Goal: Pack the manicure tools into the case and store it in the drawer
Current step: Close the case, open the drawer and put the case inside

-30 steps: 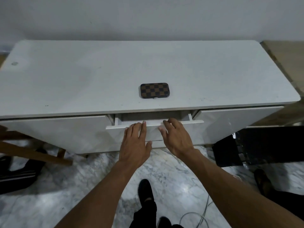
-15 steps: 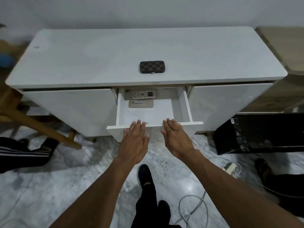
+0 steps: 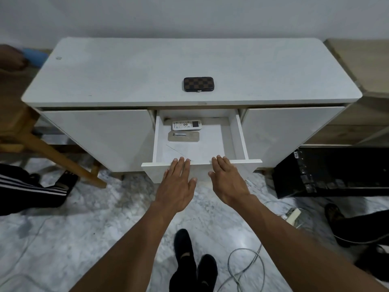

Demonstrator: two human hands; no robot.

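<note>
The brown checkered manicure case (image 3: pixel 198 84) lies closed on the white cabinet top (image 3: pixel 126 76), near its front edge. Below it the middle drawer (image 3: pixel 241 135) stands pulled out. My left hand (image 3: pixel 176 184) and my right hand (image 3: pixel 227 182) hover palm down with straight fingers just in front of the drawer's front panel, fingertips at its top edge. Neither hand holds anything.
Inside the drawer lie a white remote (image 3: pixel 187 125) and a grey flat item (image 3: pixel 183 136) at the back left. A wooden chair leg (image 3: pixel 52 157) stands left, a black box (image 3: pixel 328 171) right. Cables (image 3: pixel 246 268) and a power strip (image 3: pixel 293 216) lie on the marble floor; other people's legs sit at both sides.
The drawer went from nearly closed to pulled far out, drawn by both hands. The hands have since loosened from its front edge, and the view has backed away from the cabinet.
</note>
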